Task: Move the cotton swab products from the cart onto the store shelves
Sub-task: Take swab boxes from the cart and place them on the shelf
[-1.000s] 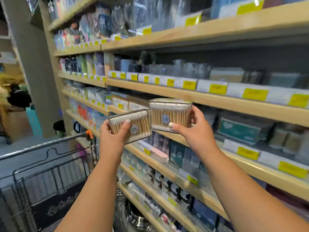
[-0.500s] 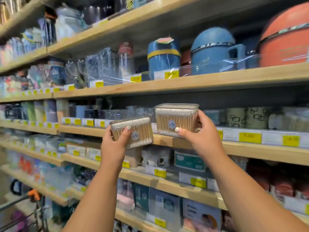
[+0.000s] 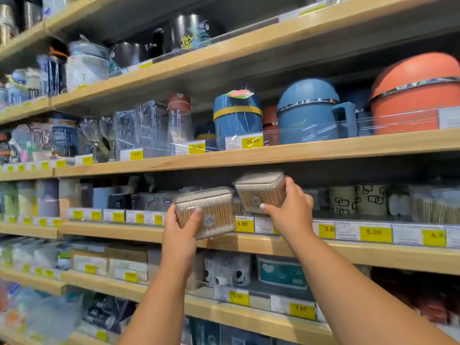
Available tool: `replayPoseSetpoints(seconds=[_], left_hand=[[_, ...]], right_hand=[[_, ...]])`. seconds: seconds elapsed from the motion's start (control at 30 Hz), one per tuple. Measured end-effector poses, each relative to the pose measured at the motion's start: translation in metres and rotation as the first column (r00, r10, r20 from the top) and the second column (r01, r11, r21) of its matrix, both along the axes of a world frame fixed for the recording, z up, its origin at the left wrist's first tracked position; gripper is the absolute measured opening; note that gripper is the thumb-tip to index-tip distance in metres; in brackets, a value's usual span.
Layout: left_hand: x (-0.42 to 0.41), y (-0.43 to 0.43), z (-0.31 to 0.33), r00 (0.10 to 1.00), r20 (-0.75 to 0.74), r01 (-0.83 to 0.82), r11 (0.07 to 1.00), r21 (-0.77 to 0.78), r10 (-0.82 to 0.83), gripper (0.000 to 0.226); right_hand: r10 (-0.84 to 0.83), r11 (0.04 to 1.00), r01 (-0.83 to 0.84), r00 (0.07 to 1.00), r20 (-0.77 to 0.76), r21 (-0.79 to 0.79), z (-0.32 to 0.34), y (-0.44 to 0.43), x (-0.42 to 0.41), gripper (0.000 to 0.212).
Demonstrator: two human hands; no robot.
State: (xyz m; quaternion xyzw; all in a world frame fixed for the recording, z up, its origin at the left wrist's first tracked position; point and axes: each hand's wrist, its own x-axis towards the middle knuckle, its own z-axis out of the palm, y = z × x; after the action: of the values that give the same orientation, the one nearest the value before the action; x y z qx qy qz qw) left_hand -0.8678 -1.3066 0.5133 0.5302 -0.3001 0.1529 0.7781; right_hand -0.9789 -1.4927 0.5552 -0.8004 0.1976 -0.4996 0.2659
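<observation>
At a wooden store shelf (image 3: 348,247) lined with yellow price tags (image 3: 372,232), a person held up two clear boxes of cotton swabs at the level of the row where they looked bound. The right hand (image 3: 290,215) was clamped round the right-hand box (image 3: 258,192), thumb under its lower front edge and fingers wrapped round the far side. It tipped the box lid-first over the shelf's front lip, apparently so that it could slide into the bay behind the tag strip. The left hand (image 3: 181,227) gripped the left-hand box (image 3: 211,215), thumb across the front face and fingers hidden behind. This box sat lower, in front of the tags and just beside its twin; whether the two touched could not be told. The staggered hold seemed meant to let one box go in first while the other waited. Each was a rounded rectangular tub of transparent plastic with a paler lid, packed tight with tan-stemmed swabs and marked by a small round sticker on the front. Further right on the same shelf stood blurred tubs (image 3: 433,210) of what appeared to be the same product, suggesting the intended spot. A blue lidded container (image 3: 308,113) and an orange pot (image 3: 418,95) sat on the shelf above. The cart was out of view.
</observation>
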Motion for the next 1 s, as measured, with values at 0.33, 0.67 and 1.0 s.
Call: replayPoseSetpoints(seconds=[0.33, 0.67, 1.0], left_hand=[[0.004, -0.007, -0.009, 0.997, -0.029, 0.070, 0.998, -0.002, -0.070, 0.085], [-0.002, -0.016, -0.013, 0.996, -0.067, 0.061, 0.998, 0.028, -0.059, 0.105], [-0.024, -0.028, -0.007, 0.991, -0.055, 0.128, 0.989, 0.071, -0.124, 0.089]], right_hand=[[-0.051, 0.990, 0.088, 0.952, -0.302, 0.109, 0.017, 0.006, 0.038, 0.067], [-0.148, 0.988, 0.098, 0.815, -0.560, -0.118, 0.014, 0.004, 0.045, 0.074], [0.471, 0.872, -0.485, 0.868, -0.154, -0.070, -0.037, 0.028, -0.021, 0.065]])
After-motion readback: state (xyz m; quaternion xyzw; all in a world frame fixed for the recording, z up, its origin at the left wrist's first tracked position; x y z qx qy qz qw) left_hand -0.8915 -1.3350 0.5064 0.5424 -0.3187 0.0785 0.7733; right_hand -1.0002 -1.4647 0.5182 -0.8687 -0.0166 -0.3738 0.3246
